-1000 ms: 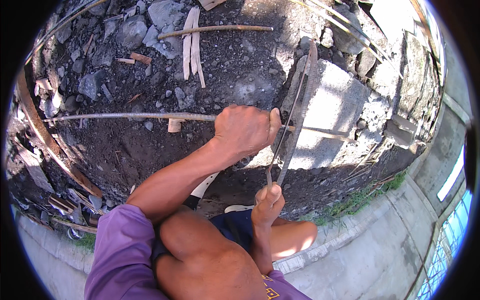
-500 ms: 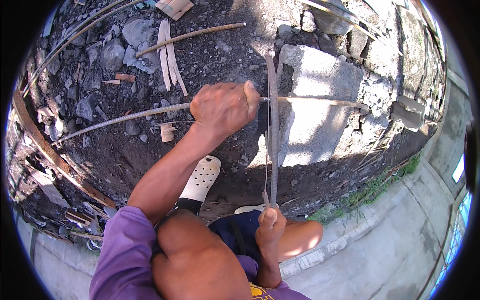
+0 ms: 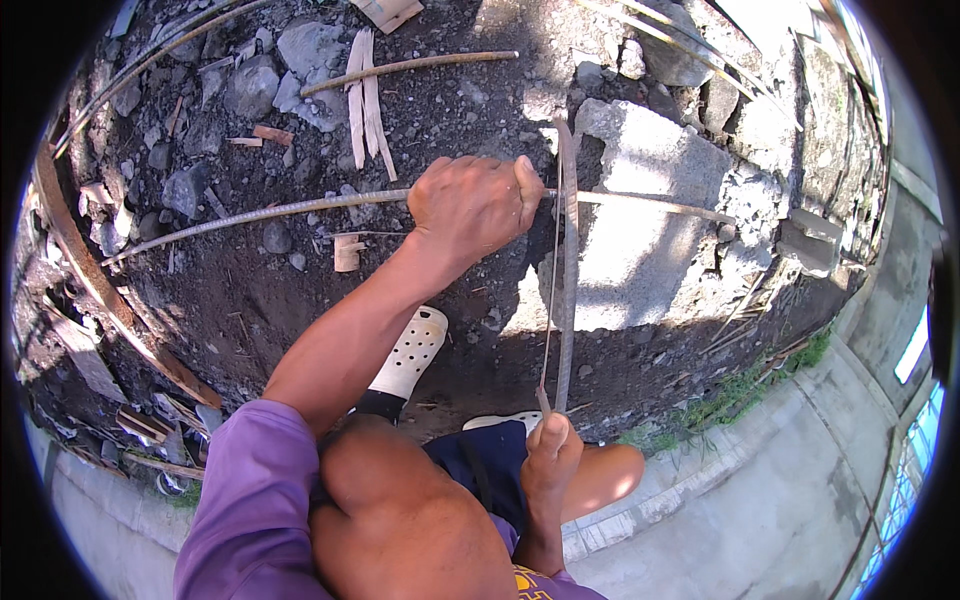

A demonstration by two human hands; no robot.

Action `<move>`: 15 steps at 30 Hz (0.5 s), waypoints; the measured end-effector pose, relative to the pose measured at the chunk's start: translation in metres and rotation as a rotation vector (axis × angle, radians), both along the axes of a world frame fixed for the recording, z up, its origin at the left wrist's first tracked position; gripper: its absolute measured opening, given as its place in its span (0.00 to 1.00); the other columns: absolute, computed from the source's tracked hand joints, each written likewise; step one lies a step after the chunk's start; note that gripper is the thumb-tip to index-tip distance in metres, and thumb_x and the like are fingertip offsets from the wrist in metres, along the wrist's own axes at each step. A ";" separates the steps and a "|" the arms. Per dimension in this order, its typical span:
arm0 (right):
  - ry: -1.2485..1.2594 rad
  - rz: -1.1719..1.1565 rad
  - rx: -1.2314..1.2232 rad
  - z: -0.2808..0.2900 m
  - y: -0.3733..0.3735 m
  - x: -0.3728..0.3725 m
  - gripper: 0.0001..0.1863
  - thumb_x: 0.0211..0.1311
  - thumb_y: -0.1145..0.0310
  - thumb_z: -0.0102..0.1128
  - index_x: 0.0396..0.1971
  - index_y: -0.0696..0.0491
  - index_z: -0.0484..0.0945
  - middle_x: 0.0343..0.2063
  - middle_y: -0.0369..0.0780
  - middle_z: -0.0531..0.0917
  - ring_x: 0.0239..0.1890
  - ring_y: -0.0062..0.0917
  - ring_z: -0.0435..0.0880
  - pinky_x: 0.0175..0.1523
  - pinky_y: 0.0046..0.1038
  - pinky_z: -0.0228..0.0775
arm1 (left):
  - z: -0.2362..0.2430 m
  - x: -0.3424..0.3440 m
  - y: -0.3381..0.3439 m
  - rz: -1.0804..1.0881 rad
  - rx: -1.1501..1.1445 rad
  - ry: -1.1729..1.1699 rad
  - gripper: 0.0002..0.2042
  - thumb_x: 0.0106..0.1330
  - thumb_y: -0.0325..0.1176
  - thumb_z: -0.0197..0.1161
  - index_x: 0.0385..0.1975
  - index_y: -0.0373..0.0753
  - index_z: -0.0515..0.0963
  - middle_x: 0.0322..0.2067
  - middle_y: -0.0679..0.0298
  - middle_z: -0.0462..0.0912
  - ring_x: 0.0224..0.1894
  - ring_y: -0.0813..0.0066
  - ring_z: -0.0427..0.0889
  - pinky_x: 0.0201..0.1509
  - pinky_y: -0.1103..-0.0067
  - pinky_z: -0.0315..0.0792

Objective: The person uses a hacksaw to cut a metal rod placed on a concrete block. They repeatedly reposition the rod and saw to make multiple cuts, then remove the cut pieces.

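Observation:
My left hand (image 3: 470,205) is closed around a ribbed steel bar (image 3: 290,208), which runs left to right over the dirt and onto a concrete slab (image 3: 655,250). Just right of that fist, a bow-shaped hacksaw (image 3: 568,290) crosses the bar; its frame looks like bent rebar. The thin saw blade (image 3: 549,330) stretches along the frame's left side and meets the bar near my left thumb. Close to my knees, my right hand (image 3: 552,455) grips the near end of the saw, thumb on top. The exact contact between blade and bar is too fine to make out.
Rocks (image 3: 255,88), wood strips (image 3: 367,105) and another short rebar (image 3: 420,63) lie on the far ground. A rusty curved strip (image 3: 100,280) is at left. My white clogs (image 3: 412,350) stand near the bar. A concrete walkway (image 3: 720,500) borders the dirt at lower right.
The view has shifted a little, so the ground appears farther right. The saw has come slightly toward me and its frame leans more, widening the visible gap to the blade. Both grips are unchanged.

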State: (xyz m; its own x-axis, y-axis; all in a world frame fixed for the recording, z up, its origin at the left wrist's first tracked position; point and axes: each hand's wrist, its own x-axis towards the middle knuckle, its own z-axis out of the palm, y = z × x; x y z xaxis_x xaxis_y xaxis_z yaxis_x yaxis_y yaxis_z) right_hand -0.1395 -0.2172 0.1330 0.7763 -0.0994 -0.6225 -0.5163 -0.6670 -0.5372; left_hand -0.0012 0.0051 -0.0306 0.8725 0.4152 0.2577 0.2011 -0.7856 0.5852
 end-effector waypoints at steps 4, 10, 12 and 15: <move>-0.085 0.010 0.140 0.011 0.022 0.018 0.34 0.82 0.43 0.47 0.23 0.59 0.70 0.15 0.34 0.65 0.22 0.16 0.62 0.26 0.29 0.53 | 0.002 0.000 -0.002 0.036 -0.031 -0.032 0.23 0.72 0.36 0.57 0.09 0.41 0.77 0.11 0.59 0.78 0.13 0.59 0.79 0.20 0.66 0.72; -0.143 0.081 0.078 -0.075 0.031 0.056 0.32 0.84 0.48 0.46 0.24 0.61 0.67 0.17 0.40 0.62 0.25 0.23 0.59 0.29 0.36 0.56 | 0.013 0.005 0.009 -0.047 -0.053 0.118 0.25 0.74 0.39 0.55 0.10 0.41 0.77 0.12 0.56 0.78 0.13 0.56 0.79 0.20 0.64 0.73; -0.172 0.081 0.052 -0.060 0.011 0.025 0.32 0.83 0.46 0.46 0.23 0.59 0.67 0.17 0.36 0.64 0.25 0.20 0.59 0.29 0.32 0.55 | 0.011 0.005 0.009 -0.065 -0.059 0.093 0.25 0.75 0.40 0.54 0.11 0.41 0.78 0.13 0.55 0.79 0.14 0.55 0.80 0.21 0.64 0.74; -0.056 -0.018 0.049 -0.012 -0.011 -0.023 0.33 0.82 0.45 0.46 0.22 0.58 0.69 0.17 0.32 0.65 0.23 0.17 0.61 0.28 0.29 0.53 | 0.005 0.002 0.005 -0.011 -0.096 0.088 0.24 0.74 0.40 0.55 0.11 0.41 0.78 0.14 0.55 0.80 0.15 0.55 0.81 0.21 0.63 0.75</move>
